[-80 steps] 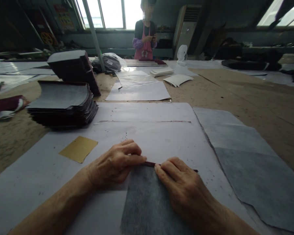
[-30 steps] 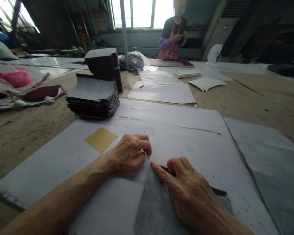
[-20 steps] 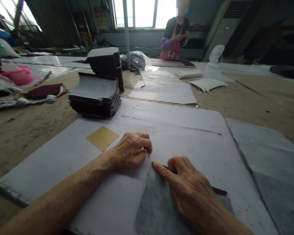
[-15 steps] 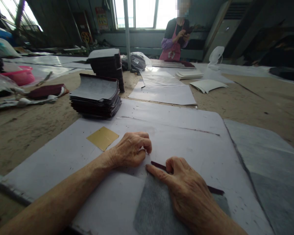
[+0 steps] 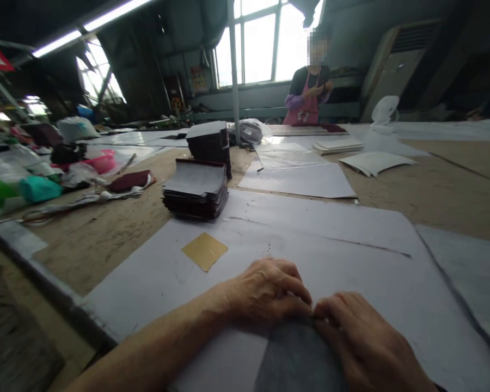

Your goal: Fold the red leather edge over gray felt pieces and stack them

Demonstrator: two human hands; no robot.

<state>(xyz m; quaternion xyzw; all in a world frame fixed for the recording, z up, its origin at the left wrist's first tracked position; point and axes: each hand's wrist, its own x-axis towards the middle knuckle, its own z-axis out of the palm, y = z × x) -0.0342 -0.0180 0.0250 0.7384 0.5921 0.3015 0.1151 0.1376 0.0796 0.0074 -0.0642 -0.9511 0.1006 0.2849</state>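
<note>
Grey piece [image 5: 300,359] lies on sheet [image 5: 367,277], L hand [image 5: 271,291] & R hand [image 5: 363,335] curled narrow at its far edge; can't tell if either grips. Edge work looks in prog., prob. not done yet; stack [image 5: 194,190] sits apart, untouched.
</note>
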